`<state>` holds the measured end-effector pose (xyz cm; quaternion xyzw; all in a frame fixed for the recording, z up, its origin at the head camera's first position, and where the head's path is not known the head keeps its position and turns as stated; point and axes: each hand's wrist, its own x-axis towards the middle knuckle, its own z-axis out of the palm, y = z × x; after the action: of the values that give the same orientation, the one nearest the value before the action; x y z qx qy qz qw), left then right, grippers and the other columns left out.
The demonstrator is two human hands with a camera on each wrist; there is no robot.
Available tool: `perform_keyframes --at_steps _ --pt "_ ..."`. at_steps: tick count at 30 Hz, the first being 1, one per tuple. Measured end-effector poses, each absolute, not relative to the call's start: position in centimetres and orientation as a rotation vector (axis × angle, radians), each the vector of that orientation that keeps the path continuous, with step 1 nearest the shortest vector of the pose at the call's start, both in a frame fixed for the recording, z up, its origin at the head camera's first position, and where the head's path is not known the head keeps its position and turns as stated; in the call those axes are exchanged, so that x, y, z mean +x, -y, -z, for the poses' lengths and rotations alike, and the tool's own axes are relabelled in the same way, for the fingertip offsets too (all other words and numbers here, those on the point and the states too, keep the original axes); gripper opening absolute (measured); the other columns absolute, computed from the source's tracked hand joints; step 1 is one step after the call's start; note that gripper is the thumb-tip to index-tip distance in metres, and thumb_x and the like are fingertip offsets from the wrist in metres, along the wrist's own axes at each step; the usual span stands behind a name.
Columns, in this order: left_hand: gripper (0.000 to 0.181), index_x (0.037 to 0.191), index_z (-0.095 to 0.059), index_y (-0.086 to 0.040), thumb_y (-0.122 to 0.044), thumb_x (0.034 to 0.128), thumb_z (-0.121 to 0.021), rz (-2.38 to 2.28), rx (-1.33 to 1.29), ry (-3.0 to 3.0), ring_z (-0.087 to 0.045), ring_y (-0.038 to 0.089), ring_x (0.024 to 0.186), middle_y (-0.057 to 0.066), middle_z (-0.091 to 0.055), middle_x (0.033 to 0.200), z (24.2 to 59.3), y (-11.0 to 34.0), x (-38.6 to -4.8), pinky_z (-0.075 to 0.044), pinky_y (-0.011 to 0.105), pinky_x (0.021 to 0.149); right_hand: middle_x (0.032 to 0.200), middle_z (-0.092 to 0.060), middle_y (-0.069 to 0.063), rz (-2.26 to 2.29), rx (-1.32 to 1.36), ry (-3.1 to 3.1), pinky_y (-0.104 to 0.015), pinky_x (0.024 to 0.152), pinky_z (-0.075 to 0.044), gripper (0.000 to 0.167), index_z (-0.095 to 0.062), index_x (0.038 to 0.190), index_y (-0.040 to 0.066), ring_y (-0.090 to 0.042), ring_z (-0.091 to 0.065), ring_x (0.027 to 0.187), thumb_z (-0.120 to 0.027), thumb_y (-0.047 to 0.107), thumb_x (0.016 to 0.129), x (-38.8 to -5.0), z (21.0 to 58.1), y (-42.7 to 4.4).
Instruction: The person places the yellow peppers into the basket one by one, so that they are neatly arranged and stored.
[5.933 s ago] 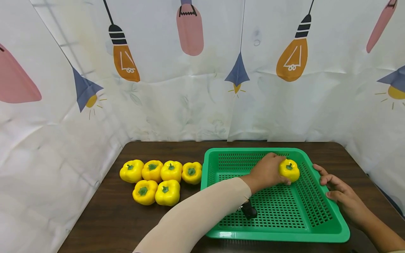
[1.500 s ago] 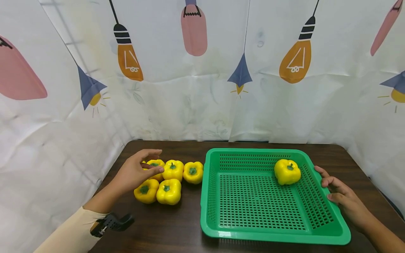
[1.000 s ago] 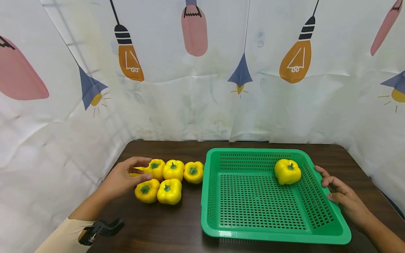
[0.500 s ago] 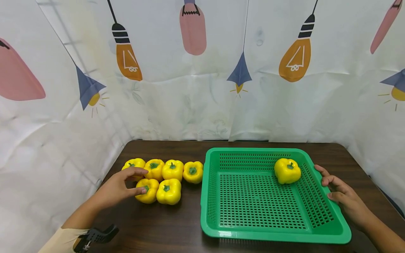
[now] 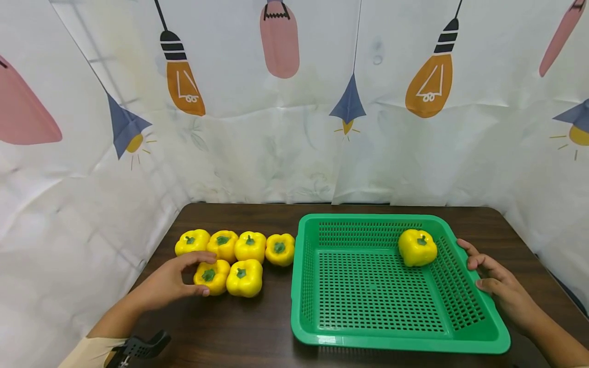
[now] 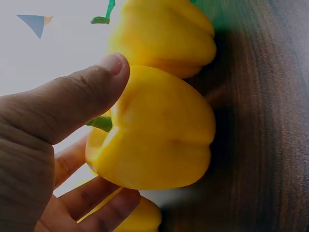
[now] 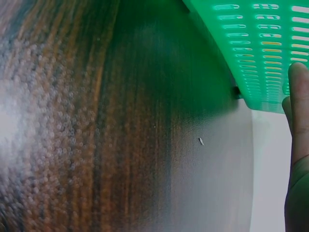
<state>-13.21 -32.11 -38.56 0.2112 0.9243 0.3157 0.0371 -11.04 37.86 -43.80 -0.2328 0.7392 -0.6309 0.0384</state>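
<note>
Spanning the front-left yellow pepper (image 5: 212,278), left hand (image 5: 166,282) sits nearer the person than a second ago, when it was at the back-left pepper (image 5: 190,242). Thumb and fingers about pepper-wide; can't tell if they pinch. Right hand (image 5: 501,289) unchanged, relaxed fingers on green basket (image 5: 400,346) rim. Count: six peppers on table (image 5: 250,327) (four back, two front), one in basket.

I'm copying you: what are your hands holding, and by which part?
The left hand spans a yellow bell pepper across its sides, the right hand touches the green basket at its right rim; whether either grips can't be told.
</note>
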Motion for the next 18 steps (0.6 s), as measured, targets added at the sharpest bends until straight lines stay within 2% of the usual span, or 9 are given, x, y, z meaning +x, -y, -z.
perform_keyframes --at_steps 4,7,14,18 --pt "0.050 0.120 -0.068 -0.021 -0.030 0.0776 -0.091 -0.982 0.639 -2.798 -0.055 0.020 0.128 0.006 -0.060 0.141 38.7 32.2 -13.0 -0.053 0.042 0.099 0.169 -0.013 0.001 1.944 -0.734 -2.249 -0.015 0.096 -0.039 0.030 -0.043 0.112 0.003 -0.002 -0.014 0.148 -0.028 -0.017 0.095 -11.1 43.7 -37.8" --pt "0.049 0.121 -0.067 -0.022 -0.028 0.0780 -0.091 -0.978 0.618 -2.784 -0.053 0.025 0.130 0.006 -0.058 0.145 38.9 32.3 -13.0 -0.052 0.045 0.100 0.169 -0.013 0.002 1.946 -0.744 -2.243 -0.015 0.096 -0.041 0.030 -0.043 0.112 0.003 0.000 -0.016 0.147 -0.028 -0.017 0.095 -11.0 43.7 -37.8" --pt "0.054 0.127 -0.068 -0.022 -0.023 0.0783 -0.091 -0.935 0.681 -2.822 -0.053 0.019 0.130 0.005 -0.056 0.146 39.4 32.8 -12.9 -0.054 0.040 0.097 0.169 -0.012 0.001 1.938 -0.713 -2.263 -0.016 0.093 -0.037 0.029 -0.043 0.112 0.004 -0.004 -0.013 0.148 -0.029 -0.016 0.096 -11.1 43.7 -37.8" --pt "0.054 0.127 -0.069 -0.020 -0.020 0.0782 -0.091 -0.981 0.707 -2.817 -0.054 0.017 0.129 0.007 -0.058 0.145 39.8 33.0 -12.8 -0.056 0.043 0.093 0.169 -0.011 0.002 1.936 -0.712 -2.257 -0.015 0.092 -0.038 0.029 -0.044 0.112 0.004 -0.002 -0.015 0.147 -0.029 -0.016 0.096 -11.1 43.7 -37.9"
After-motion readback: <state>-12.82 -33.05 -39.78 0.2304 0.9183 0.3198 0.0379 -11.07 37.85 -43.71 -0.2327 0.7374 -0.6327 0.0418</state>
